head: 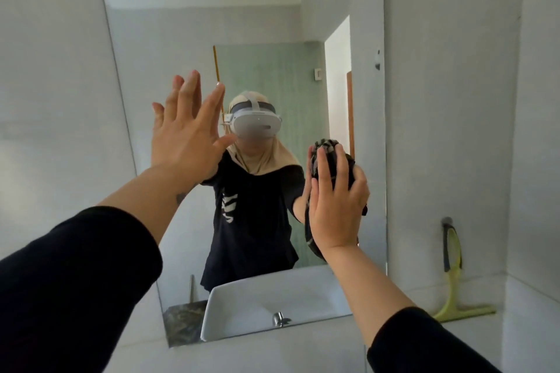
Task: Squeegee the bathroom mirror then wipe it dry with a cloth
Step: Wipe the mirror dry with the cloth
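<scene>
Nearest the camera, two black sleeves (75, 281) reach forward from the lower corners. Beyond them, the left hand (185, 136) is raised flat against the mirror (181, 9), its fingers (194, 91) spread and holding nothing. To its right, the right hand (336, 206) presses a dark patterned cloth (325, 148) to the glass, fingers slightly apart over the bundle, which bulges above the fingertips and hangs below the palm. Farther right, a yellow-green squeegee (453, 281) stands against the white wall beside the mirror, blade down on the ledge. Within the mirror's lower part, a white sink (242, 306) and its tap show in reflection.
</scene>
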### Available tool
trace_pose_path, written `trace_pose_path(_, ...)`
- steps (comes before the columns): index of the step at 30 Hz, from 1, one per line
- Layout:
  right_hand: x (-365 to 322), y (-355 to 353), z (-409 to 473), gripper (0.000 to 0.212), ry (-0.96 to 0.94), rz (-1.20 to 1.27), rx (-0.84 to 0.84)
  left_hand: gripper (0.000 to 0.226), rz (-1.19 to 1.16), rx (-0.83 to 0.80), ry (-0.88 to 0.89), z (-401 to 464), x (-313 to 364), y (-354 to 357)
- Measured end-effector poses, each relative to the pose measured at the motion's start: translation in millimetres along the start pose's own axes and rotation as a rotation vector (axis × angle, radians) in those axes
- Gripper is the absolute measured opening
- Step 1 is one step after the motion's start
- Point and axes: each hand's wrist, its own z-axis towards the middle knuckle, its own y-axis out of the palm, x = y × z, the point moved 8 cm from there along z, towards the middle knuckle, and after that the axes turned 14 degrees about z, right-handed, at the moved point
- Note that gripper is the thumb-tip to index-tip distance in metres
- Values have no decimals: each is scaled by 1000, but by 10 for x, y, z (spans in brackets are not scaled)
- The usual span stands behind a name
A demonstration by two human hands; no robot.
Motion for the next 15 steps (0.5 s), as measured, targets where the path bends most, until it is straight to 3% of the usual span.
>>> trace_pose_path(9, -1107, 447, -189, 58, -329, -2, -124, 55, -85, 27, 61, -83, -181, -317)
trace_pose_path(15, -1783, 732, -525, 64, -541, 23, -213, 52, -117, -6, 9, -302, -506, -184)
